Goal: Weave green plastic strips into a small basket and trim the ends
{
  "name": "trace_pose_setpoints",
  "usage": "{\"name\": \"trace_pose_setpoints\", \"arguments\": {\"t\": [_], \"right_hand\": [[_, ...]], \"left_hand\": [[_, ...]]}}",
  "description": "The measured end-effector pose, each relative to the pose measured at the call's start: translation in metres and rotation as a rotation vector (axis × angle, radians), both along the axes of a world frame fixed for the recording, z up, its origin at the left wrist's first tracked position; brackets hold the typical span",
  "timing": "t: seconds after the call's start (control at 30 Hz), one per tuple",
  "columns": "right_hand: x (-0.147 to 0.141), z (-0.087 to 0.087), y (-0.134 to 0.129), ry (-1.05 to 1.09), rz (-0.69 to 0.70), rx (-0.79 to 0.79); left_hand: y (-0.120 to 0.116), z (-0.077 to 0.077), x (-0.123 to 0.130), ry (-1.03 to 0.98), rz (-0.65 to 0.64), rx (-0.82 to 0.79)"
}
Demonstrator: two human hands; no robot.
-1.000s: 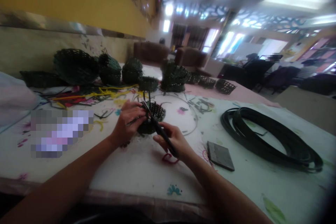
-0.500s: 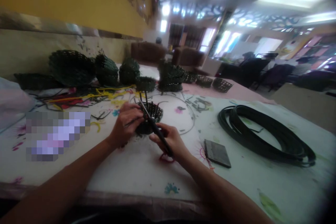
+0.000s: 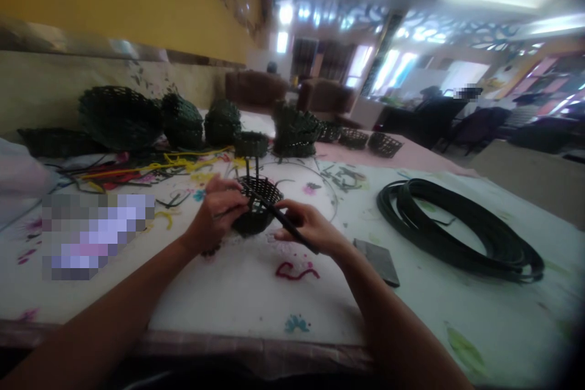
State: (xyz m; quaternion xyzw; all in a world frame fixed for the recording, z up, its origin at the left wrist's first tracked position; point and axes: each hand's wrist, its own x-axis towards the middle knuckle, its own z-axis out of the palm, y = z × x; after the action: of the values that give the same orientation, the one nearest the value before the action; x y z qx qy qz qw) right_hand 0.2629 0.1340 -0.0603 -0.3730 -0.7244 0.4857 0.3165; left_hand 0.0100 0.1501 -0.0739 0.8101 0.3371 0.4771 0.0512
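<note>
A small dark-green woven basket (image 3: 258,222) sits on the table in front of me, two strips sticking up from its far side. My left hand (image 3: 222,207) is closed at the basket's left rim, fingertips pinching its edge; a thin strip seems to show at the fingers. My right hand (image 3: 308,228) grips a slim dark-handled tool (image 3: 290,226). The tool slants up and left across the basket opening, its narrow front end close to my left fingertips. Blur hides the exact tip. A red cord (image 3: 296,273) lies on the cloth below my right hand.
A coil of dark strip (image 3: 461,244) lies at the right, beside a flat grey block (image 3: 379,261). Several woven baskets (image 3: 121,116) line the back. Yellow strands (image 3: 192,161) and scraps lie at the left; cut pieces (image 3: 342,178) lie behind the basket. People sit far right.
The tool has tilted flatter and swung down, its handle end moving right. My right hand has moved slightly right, uncovering the red cord. The left hand stays at the basket's rim.
</note>
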Motion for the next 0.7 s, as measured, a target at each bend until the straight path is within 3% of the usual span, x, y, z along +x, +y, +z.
{"name": "trace_pose_setpoints", "arguments": {"t": [0.33, 0.7], "right_hand": [[0.013, 0.007, 0.004, -0.109, 0.046, 0.103], [0.012, 0.007, 0.004, -0.112, 0.082, 0.046]], "left_hand": [[0.005, -0.003, -0.006, 0.048, -0.059, -0.037], [0.007, -0.003, -0.007, 0.043, -0.086, -0.003]]}}
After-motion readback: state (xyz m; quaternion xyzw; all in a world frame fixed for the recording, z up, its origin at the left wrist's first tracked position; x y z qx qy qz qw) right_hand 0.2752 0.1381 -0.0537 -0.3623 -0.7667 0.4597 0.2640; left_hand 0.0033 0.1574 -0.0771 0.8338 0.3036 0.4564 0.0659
